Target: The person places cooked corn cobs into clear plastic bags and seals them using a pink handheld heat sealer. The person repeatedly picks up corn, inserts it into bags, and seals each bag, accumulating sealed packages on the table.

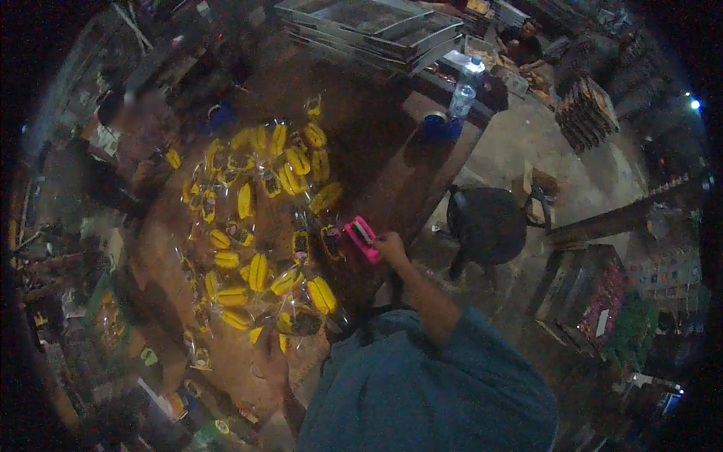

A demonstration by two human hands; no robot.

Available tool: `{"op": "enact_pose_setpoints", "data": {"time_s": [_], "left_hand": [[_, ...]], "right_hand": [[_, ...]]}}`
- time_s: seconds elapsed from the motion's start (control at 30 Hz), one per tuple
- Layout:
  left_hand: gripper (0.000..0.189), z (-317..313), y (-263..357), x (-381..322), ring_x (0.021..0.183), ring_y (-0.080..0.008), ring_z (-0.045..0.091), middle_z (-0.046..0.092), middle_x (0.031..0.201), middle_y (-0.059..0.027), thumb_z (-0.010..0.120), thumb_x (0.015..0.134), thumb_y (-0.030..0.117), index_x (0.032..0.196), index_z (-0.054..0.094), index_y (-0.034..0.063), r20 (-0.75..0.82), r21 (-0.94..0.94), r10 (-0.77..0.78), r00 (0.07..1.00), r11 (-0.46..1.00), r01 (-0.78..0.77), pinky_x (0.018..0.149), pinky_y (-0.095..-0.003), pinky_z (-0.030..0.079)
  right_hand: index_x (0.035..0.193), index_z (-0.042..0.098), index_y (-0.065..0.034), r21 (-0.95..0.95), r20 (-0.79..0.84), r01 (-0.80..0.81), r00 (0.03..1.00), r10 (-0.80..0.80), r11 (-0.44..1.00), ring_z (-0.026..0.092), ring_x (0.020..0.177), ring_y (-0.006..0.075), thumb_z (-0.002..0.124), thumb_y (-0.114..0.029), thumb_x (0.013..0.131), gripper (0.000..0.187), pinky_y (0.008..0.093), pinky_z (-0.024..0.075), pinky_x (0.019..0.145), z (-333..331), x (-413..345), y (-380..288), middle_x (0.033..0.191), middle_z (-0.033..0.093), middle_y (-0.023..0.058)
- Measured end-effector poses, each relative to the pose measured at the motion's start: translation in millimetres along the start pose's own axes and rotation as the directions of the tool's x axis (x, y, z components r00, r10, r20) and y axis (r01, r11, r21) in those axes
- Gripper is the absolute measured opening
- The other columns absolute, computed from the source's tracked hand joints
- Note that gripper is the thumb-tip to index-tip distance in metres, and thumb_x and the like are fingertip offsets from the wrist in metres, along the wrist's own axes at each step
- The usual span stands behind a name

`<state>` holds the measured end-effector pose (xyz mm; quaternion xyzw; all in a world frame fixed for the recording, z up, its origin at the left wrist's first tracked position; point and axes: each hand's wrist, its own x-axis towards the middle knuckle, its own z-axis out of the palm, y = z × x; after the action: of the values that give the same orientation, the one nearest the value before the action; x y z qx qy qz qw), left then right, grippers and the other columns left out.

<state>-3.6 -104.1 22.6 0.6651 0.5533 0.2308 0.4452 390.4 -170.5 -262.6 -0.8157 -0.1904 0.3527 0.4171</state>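
Observation:
My right hand [391, 250] grips the end of a bright pink oblong item [362, 238] with a dark and pale middle, over the right part of the brown table [164, 254]. Many yellow oblong items [258, 272] lie scattered across the tabletop, several in clear plastic wrap; some show dark middles. Low on the table, my left hand [272, 361] is dim and blurred, close below a wrapped yellow item with a dark middle [305, 323]. Whether its fingers hold that item cannot be made out.
A plastic bottle [463, 99] and a blue round object [441, 127] stand near the table's right edge. Stacked metal trays [373, 28] are at the far end. A dark stool [487, 226] is to the right. Another person [144, 124] sits across, at the upper left.

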Motion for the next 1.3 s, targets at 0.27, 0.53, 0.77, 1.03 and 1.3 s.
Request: {"op": "enact_pose_setpoints", "data": {"time_s": [0.27, 0.53, 0.77, 1.03, 1.3], "left_hand": [[0.037, 46.3, 39.0, -24.5, 0.119, -0.0305, 0.064, 0.069, 0.127, -0.0198, 0.059, 0.101, 0.017, 0.132, 0.066, -0.0023, -0.073, 0.207, -0.154, 0.985, 0.964, 0.166, 0.106, -0.0406, 0.047], [0.035, 71.2, 60.7, -28.6, 0.115, -0.0301, 0.066, 0.071, 0.121, -0.0214, 0.059, 0.1, 0.014, 0.131, 0.066, 0.001, -0.155, 0.159, -0.149, 0.977, 0.972, 0.174, 0.099, -0.0392, 0.049], [0.032, 67.8, 83.1, -21.8, 0.082, -0.0327, 0.073, 0.074, 0.089, -0.0184, 0.065, 0.093, 0.017, 0.123, 0.071, 0.0089, -0.279, 0.174, -0.008, 0.96, 0.983, 0.059, 0.073, -0.0437, 0.055], [0.045, 78.0, 109.0, 1.7, 0.076, -0.0423, 0.069, 0.069, 0.08, -0.0219, 0.065, 0.09, 0.015, 0.134, 0.055, 0.008, -0.161, 0.38, 0.181, 0.97, 0.919, -0.108, 0.066, -0.0538, 0.053], [0.056, 51.7, 102.6, -2.3, 0.068, -0.044, 0.067, 0.068, 0.078, -0.0218, 0.067, 0.091, 0.019, 0.136, 0.042, -0.0026, -0.131, 0.418, 0.288, 0.949, 0.884, -0.211, 0.059, -0.0549, 0.052]], "right_hand": [[0.096, 0.077, 0.0014, -0.053, -0.216, -0.034, 0.976, 0.022, 0.998, 0.074, 0.077, 0.0301, 0.077, -0.031, 0.083, 0.035, 0.0442, 0.0566, 0.072, 6.1, -66.8, 39.6, 0.084, 0.076, 0.0181], [0.089, 0.071, -0.005, -0.553, 0.047, 0.098, 0.995, -0.086, 0.828, 0.072, 0.081, 0.0338, 0.077, -0.043, 0.081, 0.04, 0.048, 0.0582, 0.069, -6.3, -17.5, 70.7, 0.087, 0.071, 0.0168], [0.109, 0.07, -0.0005, 0.009, 0.473, 0.165, 0.868, -0.15, 0.986, 0.073, 0.082, 0.026, 0.071, -0.026, 0.092, 0.031, 0.0417, 0.0579, 0.07, -63.1, -55.9, -67.5, 0.089, 0.074, 0.0154], [0.116, 0.06, -0.0025, 0.42, 0.688, 0.189, 0.572, -0.447, 0.888, 0.056, 0.051, 0.0096, 0.06, -0.014, 0.102, 0.018, 0.0275, 0.0423, 0.045, -88.0, -180.1, -288.3, 0.088, 0.074, 0.0118], [0.137, 0.055, -0.0051, 0.211, 0.625, 0.494, 0.595, -0.506, 0.843, 0.073, 0.076, 0.0248, 0.062, -0.014, 0.1, 0.038, 0.0407, 0.0582, 0.066, -38.1, -206.7, -290.2, 0.102, 0.071, 0.0164]]}}
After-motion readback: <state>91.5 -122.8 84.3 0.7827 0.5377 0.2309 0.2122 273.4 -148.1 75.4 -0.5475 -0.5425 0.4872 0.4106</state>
